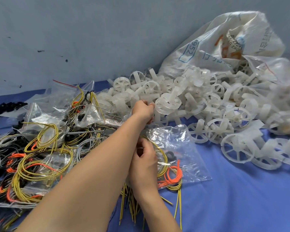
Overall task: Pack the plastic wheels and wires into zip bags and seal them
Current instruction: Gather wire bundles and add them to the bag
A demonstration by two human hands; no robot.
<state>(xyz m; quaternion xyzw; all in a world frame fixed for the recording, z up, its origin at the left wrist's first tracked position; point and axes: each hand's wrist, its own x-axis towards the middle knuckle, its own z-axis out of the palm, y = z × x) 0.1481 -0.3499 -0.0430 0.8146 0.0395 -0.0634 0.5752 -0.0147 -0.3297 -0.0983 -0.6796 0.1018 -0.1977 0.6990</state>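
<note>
Blue-covered counter (233, 198): carries all stock, against a grey wall.

White woven sack with printed lettering (224, 39): lies slumped at the far right with its mouth open.

Heap of translucent white spoked plastic wheels (199, 101): spills from the sack across the counter. The wheels interlock by hubs and spokes, so lifting one is likely to drag neighbours off the heap.

Tangle of yellow-green, orange and grey wires (40, 156): lies at the left among filled clear bags (57, 104). The loops cross each other and could snag a hand or a bag.

Clear zip bag (179, 148): lies near centre, just beside the heap, and holds yellow-green loops and an orange wire coil (172, 179). Straight wire ends project from under it towards the person. Wire lying across the zip track would stop a full seal.

Left hand (143, 109): reaches over the bag, with its fingers curled round a single wheel (151, 104) at the heap's near edge. The forearm hides the bag mouth, so the insertion is likely to be made half blind.

Right hand (145, 158): its fingers are curled and appear to pinch the bag at its mouth, though the exact hold is partly hidden. If that pinch slips, the mouth closes. The wheel's rim could also catch or tear the thin film.
</note>
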